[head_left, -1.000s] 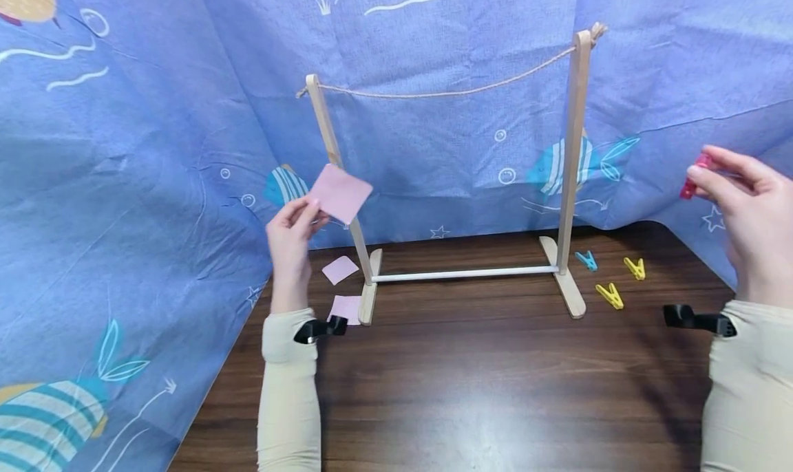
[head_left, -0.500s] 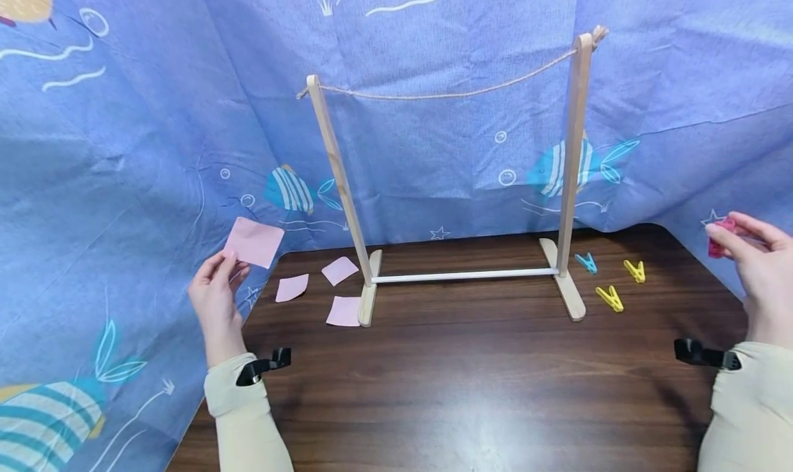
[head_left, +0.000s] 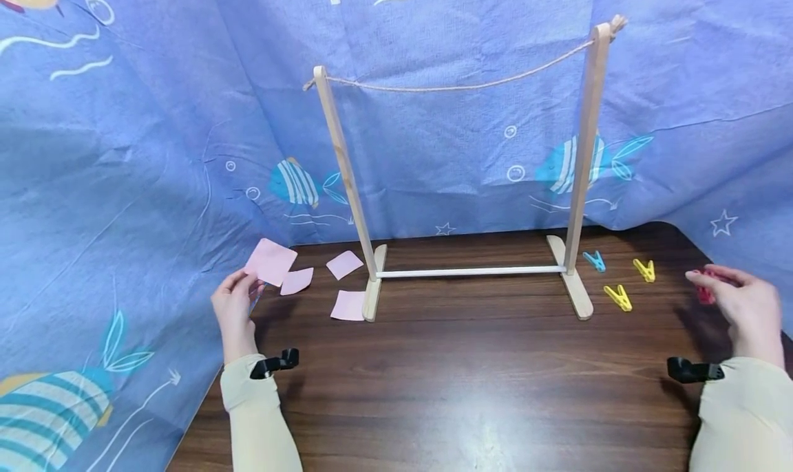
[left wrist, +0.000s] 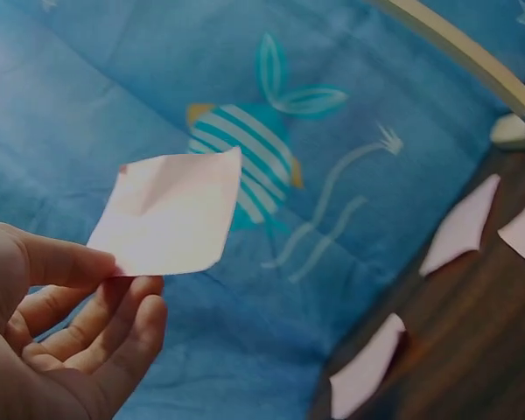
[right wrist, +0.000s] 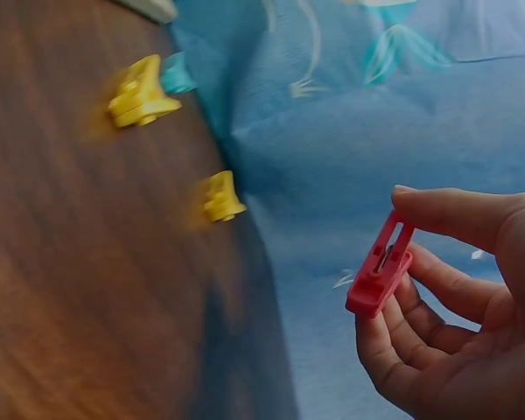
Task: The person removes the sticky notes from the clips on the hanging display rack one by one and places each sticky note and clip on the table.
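Observation:
My left hand pinches a square of pink paper by its lower corner, between thumb and fingers. The paper is slightly bent in the left wrist view. Beyond it on the table lie three more pink squares, one partly behind the held one, one farther back and one by the stand's left foot. At the right, my right hand holds a red clothespin between thumb and fingers, above the table. Two yellow clothespins and a blue one lie to its left.
A wooden stand rises at the back of the dark wood table. A slack rope joins its post tops, and a white rod joins them low down. Blue fish-print cloth hangs behind and at the left.
My left hand moved left and down with the pink paper, away from the stand's left post. My right hand came down with the red clothespin. The head view shifted slightly.

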The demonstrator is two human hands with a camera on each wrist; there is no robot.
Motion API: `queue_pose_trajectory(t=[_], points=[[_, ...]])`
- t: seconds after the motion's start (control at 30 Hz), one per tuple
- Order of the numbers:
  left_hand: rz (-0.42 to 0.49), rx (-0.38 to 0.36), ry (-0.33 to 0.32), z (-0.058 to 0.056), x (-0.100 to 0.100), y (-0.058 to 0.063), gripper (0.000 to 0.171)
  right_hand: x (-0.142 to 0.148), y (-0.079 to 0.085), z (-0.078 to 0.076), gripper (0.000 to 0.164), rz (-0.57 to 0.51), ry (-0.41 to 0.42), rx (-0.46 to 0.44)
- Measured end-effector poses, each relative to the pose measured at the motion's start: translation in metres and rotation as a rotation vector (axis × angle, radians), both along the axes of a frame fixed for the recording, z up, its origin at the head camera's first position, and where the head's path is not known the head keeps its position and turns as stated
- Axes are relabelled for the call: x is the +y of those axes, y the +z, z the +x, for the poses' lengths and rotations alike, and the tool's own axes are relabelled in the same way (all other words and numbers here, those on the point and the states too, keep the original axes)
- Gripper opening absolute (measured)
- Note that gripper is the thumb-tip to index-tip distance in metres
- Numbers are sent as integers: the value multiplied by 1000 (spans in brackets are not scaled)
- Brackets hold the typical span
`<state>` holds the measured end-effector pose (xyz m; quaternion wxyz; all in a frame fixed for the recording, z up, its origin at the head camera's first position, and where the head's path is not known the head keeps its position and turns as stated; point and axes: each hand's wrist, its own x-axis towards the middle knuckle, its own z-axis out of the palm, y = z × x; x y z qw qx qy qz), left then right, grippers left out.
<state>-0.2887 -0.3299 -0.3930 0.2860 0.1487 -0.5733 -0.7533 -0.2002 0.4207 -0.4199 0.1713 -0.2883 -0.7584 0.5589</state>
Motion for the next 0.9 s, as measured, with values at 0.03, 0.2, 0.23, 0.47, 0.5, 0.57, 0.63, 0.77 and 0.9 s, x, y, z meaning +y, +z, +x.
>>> queue_pose_trajectory(t=[0.03,0.2,0.23,0.47,0.5,0.57,0.63,0.77,0.9], points=[[-13,-24,-6,-2,0,-4,13,1,-4,-1,19,21,9,-23],[-82,-140,-33,-8,-1,-22,19,8,-21,-6,27,78,70,-98],[-86,-162,-37,-9,-1,-25,22,8,-24,-7,31,78,85,-99],[-112,-250,-82,-15,-4,-43,30,11,-35,-16,73,110,190,-151],[-112,-262,-89,-16,-4,-45,30,11,-36,-16,73,118,197,-159],[-124,-289,-98,-16,-4,-48,31,11,-36,-16,74,117,203,-167],[-139,-322,-113,-15,-3,-50,33,11,-36,-16,74,141,208,-177],[-164,-364,-133,-14,-2,-56,35,10,-37,-13,72,184,223,-172],[-182,-384,-148,-14,-2,-62,35,8,-37,-8,74,250,231,-195]])
